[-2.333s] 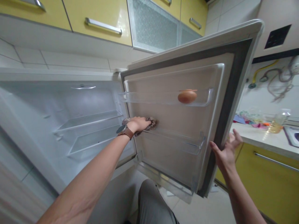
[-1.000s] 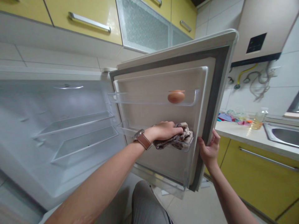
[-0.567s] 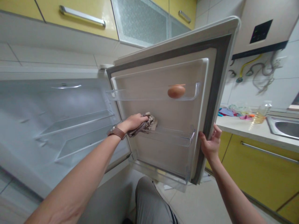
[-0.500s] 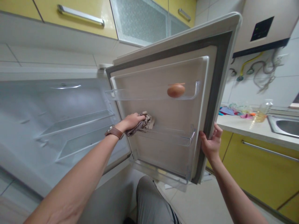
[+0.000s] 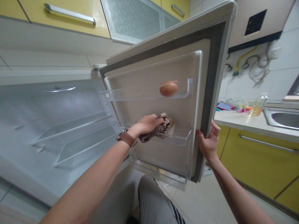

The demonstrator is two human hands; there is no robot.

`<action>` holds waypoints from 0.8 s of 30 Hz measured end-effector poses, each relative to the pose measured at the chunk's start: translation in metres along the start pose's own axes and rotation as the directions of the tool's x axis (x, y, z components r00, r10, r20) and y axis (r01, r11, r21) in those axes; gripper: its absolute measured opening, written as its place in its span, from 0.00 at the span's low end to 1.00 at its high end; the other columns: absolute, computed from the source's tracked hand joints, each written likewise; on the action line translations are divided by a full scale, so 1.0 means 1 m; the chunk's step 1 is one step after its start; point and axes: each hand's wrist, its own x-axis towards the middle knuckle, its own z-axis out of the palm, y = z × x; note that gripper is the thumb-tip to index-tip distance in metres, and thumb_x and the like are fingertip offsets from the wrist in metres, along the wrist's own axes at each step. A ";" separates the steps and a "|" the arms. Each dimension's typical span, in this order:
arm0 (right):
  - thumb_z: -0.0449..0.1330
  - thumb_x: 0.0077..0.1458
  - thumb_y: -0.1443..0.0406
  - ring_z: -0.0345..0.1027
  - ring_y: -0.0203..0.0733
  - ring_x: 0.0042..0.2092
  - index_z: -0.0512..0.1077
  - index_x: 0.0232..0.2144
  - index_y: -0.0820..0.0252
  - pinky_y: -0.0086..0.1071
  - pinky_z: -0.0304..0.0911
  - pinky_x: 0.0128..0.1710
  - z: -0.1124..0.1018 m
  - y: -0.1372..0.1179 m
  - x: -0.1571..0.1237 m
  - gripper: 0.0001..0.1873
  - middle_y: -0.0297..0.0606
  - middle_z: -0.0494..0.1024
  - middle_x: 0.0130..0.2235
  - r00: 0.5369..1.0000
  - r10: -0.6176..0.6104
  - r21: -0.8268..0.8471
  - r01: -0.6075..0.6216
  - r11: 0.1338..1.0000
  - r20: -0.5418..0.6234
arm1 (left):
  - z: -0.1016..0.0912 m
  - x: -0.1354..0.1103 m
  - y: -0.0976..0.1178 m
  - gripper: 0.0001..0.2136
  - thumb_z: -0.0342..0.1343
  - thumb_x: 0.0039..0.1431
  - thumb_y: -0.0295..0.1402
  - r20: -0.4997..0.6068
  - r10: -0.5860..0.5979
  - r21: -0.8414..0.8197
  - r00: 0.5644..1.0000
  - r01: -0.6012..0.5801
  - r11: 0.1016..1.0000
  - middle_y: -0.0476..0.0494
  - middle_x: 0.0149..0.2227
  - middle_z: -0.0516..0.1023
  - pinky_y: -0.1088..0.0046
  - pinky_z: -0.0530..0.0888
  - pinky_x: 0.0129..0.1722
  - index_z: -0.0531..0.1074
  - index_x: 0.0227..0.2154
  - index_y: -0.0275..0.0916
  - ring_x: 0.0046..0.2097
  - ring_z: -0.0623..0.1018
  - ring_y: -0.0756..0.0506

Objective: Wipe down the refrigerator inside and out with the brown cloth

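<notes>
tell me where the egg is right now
In the head view, the egg sits toward the right end of the upper shelf of the fridge door, just above the left hand and its cloth on the middle shelf.

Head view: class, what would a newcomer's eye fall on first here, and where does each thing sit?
A lone brown egg sits in the upper shelf of the open fridge door. Below it, the left hand presses a mottled cloth onto the lower shelf, while the right hand grips the door's outer edge.
</notes>
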 end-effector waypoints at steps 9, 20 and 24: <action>0.65 0.57 0.49 0.62 0.53 0.65 0.59 0.65 0.55 0.55 0.57 0.67 0.001 0.001 0.002 0.39 0.48 0.67 0.63 1.000 0.000 0.012 0.000 1.000 0.007 | 0.006 0.000 0.065 0.24 0.46 0.59 0.52 0.138 0.246 -0.227 0.960 -0.211 0.951 0.39 0.46 0.83 0.67 0.74 0.43 0.78 0.40 0.38 0.45 0.79 0.39; 0.65 0.58 0.51 0.64 0.53 0.64 0.60 0.64 0.54 0.57 0.59 0.66 -0.004 -0.004 -0.003 0.37 0.48 0.69 0.61 0.999 -0.045 -0.020 0.046 0.999 0.002 | 0.005 -0.001 0.043 0.17 0.50 0.56 0.46 0.209 0.299 -0.652 0.931 -0.095 0.752 0.42 0.38 0.82 0.65 0.77 0.46 0.74 0.32 0.36 0.43 0.79 0.41; 0.66 0.58 0.51 0.64 0.54 0.63 0.61 0.64 0.54 0.57 0.59 0.65 -0.005 -0.006 -0.003 0.36 0.48 0.69 0.61 0.998 -0.063 -0.005 0.063 0.998 -0.003 | 0.005 -0.001 0.036 0.17 0.52 0.54 0.47 0.206 0.264 -0.661 0.942 -0.064 0.748 0.43 0.38 0.82 0.66 0.76 0.45 0.73 0.34 0.37 0.43 0.79 0.41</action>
